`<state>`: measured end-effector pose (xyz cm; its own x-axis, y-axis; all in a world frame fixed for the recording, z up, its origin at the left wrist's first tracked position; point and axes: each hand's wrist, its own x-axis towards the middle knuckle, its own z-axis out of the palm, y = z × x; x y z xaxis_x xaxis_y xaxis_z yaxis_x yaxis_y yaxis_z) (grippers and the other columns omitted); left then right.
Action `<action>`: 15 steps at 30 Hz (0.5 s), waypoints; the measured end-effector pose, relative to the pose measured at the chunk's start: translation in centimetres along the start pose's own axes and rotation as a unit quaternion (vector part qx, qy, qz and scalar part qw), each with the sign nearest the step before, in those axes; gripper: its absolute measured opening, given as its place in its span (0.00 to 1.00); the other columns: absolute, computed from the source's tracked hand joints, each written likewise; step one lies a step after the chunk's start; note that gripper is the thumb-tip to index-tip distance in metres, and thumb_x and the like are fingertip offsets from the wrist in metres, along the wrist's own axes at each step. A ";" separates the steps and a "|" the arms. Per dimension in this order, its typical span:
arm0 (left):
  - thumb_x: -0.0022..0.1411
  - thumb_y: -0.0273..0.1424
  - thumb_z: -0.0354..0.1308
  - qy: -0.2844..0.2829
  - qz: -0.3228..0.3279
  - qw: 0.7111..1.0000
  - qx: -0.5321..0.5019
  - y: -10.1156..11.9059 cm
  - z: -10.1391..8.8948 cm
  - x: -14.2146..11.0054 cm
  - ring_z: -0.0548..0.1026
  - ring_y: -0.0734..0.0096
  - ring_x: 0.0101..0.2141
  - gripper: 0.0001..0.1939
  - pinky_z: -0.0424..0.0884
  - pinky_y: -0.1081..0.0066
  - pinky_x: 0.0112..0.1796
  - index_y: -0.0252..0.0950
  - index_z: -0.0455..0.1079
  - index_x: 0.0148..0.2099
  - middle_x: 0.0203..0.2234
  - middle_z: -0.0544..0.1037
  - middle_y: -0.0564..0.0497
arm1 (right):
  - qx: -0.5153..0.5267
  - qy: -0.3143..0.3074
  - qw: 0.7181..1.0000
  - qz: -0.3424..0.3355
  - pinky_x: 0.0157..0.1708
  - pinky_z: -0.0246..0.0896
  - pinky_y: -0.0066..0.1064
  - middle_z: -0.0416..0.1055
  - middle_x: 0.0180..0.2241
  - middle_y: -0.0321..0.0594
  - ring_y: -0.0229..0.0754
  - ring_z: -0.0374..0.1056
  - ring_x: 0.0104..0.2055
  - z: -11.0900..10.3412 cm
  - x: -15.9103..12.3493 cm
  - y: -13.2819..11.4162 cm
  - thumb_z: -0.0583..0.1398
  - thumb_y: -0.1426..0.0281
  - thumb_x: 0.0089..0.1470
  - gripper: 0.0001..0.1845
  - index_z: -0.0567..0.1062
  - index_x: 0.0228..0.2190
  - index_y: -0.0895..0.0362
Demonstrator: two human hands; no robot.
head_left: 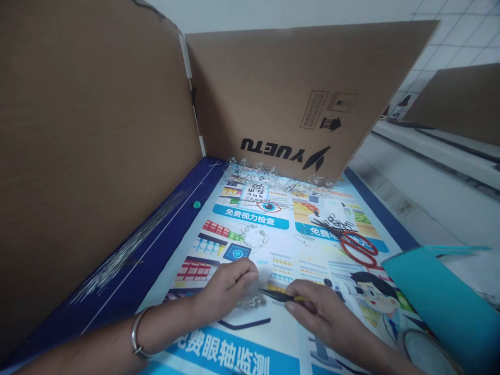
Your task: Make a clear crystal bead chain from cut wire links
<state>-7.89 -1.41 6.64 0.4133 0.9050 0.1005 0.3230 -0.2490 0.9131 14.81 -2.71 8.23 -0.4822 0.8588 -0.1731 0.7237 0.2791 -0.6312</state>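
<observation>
My left hand (230,286), with a metal bangle (136,333) on its wrist, is closed in a pinch; what sits between its fingertips is too small to make out. Just below those fingers is a clear beaded piece (251,302), and whether it hangs from them or lies on the sheet I cannot tell. In my right hand (322,307) is a pair of needle-nose pliers (275,295) with a yellow handle, the dark tip pointing left, close to the left fingertips. A ring of clear beads (255,237) lies beyond the left hand.
Red-handled scissors (357,247) lie at right, near small dark rings (339,221). Clear beaded pieces (273,179) line the back cardboard panel (297,78). Thin wires (133,242) lie at left beside another cardboard panel (97,104). A teal object (441,291) stands front right.
</observation>
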 end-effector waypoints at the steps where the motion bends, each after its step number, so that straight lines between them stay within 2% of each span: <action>1: 0.63 0.34 0.45 0.003 -0.007 1.000 -0.007 0.1 -0.1 0.0 0.61 0.77 0.22 0.12 0.58 0.77 0.25 0.35 0.62 0.29 0.18 0.62 0.57 | 0.016 -0.005 1.000 -0.001 0.25 0.49 0.26 0.66 0.24 0.34 0.37 0.60 0.27 -0.1 0.1 0.0 0.52 0.62 0.55 0.11 0.68 0.28 0.55; 6: 0.63 0.35 0.46 0.016 -0.028 0.999 -0.028 0.5 -0.3 0.1 0.61 0.77 0.19 0.12 0.57 0.78 0.23 0.36 0.63 0.29 0.16 0.61 0.58 | 0.054 -0.019 0.998 0.011 0.24 0.49 0.26 0.63 0.24 0.33 0.36 0.58 0.26 -0.1 0.2 0.2 0.53 0.62 0.54 0.10 0.69 0.29 0.55; 15: 0.63 0.36 0.46 0.007 -0.055 0.996 -0.074 0.0 -0.1 0.0 0.59 0.80 0.16 0.12 0.56 0.79 0.20 0.35 0.61 0.30 0.14 0.61 0.60 | 0.010 0.006 1.000 -0.006 0.26 0.50 0.27 0.64 0.24 0.34 0.38 0.59 0.26 0.5 0.2 0.5 0.55 0.63 0.51 0.09 0.69 0.32 0.55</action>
<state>-7.99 -1.36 6.70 0.3710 0.9286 0.0014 0.2365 -0.0960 0.9669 14.84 -2.62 7.45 -0.4849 0.8606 -0.1553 0.7070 0.2813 -0.6488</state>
